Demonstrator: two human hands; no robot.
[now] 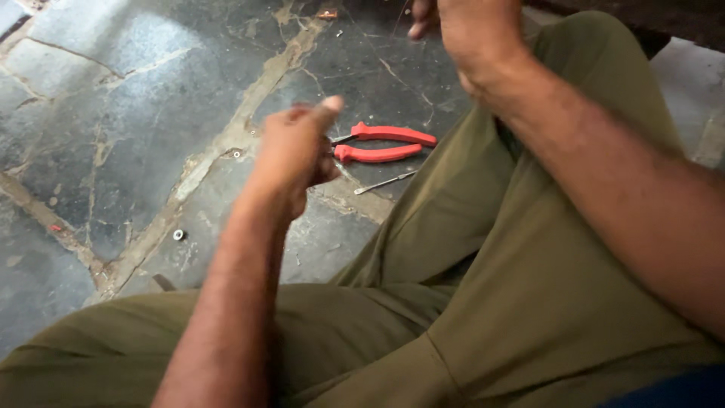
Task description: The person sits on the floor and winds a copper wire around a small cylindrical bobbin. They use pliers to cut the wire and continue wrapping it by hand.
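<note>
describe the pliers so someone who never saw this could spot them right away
Look at the dark cracked stone floor, just past the left hand and beside the olive-trousered knee. The pliers lie flat there, their two bright red handles unlike the thin bare metal rod nearby.

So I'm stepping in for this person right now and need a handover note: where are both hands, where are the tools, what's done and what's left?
Left hand: raised, curled in a closed grip; whatever it holds is hidden.
Right hand: raised at the top edge, partly out of view; its grip cannot be judged.
Red-handled metal pliers: on the dark cracked stone floor, beside the left hand, untouched.
Thin metal rod: just below the pliers.
Small metal ring: loose on the floor, further left.
Done: nothing visibly finished.
Left: unclear; the tools lie unused.
</note>
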